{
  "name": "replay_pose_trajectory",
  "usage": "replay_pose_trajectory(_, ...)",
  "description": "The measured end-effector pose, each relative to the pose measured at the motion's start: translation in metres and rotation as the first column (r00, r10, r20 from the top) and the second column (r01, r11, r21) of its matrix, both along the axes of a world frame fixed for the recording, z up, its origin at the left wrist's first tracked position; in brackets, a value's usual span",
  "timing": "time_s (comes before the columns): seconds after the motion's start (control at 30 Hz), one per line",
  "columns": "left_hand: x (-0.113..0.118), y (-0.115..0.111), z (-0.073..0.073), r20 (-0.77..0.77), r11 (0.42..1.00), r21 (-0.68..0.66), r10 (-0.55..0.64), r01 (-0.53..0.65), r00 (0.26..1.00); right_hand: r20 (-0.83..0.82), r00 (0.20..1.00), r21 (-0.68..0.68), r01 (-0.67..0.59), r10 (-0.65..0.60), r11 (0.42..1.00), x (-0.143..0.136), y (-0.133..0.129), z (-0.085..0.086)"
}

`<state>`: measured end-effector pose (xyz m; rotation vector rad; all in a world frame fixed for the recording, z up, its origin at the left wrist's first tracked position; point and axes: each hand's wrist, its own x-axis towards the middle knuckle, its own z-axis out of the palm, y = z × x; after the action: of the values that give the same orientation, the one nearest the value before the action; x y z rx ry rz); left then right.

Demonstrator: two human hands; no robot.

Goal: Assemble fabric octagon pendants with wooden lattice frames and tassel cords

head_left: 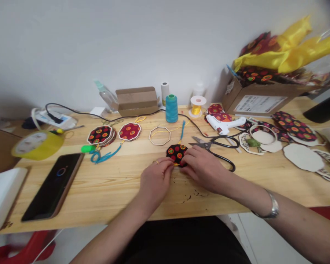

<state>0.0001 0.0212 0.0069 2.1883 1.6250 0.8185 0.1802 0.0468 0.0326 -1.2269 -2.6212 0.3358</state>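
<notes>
A black fabric-covered ornament with red and orange flowers lies near the table's front, between both my hands. My left hand pinches its lower left edge, by a bit of yellow cord. On its right side, the fingers of my right hand are bent and closed on the edge. A blue tassel extends from its far end. Black-handled scissors lie partly open just beyond my right hand. A thin octagonal wooden frame rests to the upper left of the ornament.
Finished-looking ornaments and a phone lie on the left, near yellow tape. Behind stand a teal thread cone and a yellow cord spool. Rightward are a glue gun, wooden pieces and a carton.
</notes>
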Motion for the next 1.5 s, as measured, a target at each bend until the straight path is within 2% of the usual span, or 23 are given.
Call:
replay_pose_trajectory(0.17, 0.001, 0.001, 0.0, 0.017, 1.0, 0.001, 0.008, -0.008, 1.0, 0.018, 1.0, 0.009, -0.025, 0.024, 1.0, -0.001, 0.005, -0.001)
replay_pose_trajectory(0.3, -0.001, 0.003, 0.0, 0.022, 1.0, -0.012, -0.005, 0.005, 1.0, -0.064, 0.997, 0.071, -0.036, 0.041, 0.997, 0.0, 0.01, -0.002)
replay_pose_trajectory(0.43, -0.003, 0.006, 0.002, 0.041, 0.998, -0.059, -0.03, 0.032, 0.999, -0.13, 0.99, 0.006, -0.053, 0.053, 0.999, 0.001, 0.013, -0.005)
replay_pose_trajectory(0.57, -0.005, 0.01, 0.003, 0.085, 0.996, -0.071, -0.049, 0.055, 0.995, -0.075, 0.997, 0.053, -0.033, 0.036, 0.998, 0.001, 0.012, -0.008)
replay_pose_trajectory(0.73, -0.007, 0.006, 0.003, 0.132, 0.999, -0.02, -0.037, 0.04, 0.991, 0.001, 1.0, 0.111, 0.015, -0.015, 0.994, -0.003, 0.008, -0.011)
replay_pose_trajectory(0.9, -0.003, -0.009, 0.002, 0.066, 0.998, 0.02, 0.051, -0.053, 0.997, 0.021, 0.999, 0.139, 0.026, -0.029, 0.99, -0.005, 0.007, -0.009)
replay_pose_trajectory(1.07, 0.006, -0.015, -0.001, 0.002, 0.984, 0.156, 0.087, -0.086, 0.996, 0.007, 0.998, 0.111, 0.06, -0.061, 0.992, -0.006, 0.007, -0.009)
replay_pose_trajectory(1.3, 0.017, -0.017, -0.007, -0.202, 0.965, 0.245, 0.147, -0.095, 0.968, -0.042, 0.995, 0.048, 0.088, -0.086, 0.995, -0.005, 0.006, -0.011)
replay_pose_trajectory(1.5, 0.02, -0.019, -0.008, -0.297, 0.94, 0.339, 0.143, -0.036, 0.944, -0.055, 0.994, 0.027, 0.099, -0.097, 0.995, -0.004, 0.005, -0.012)
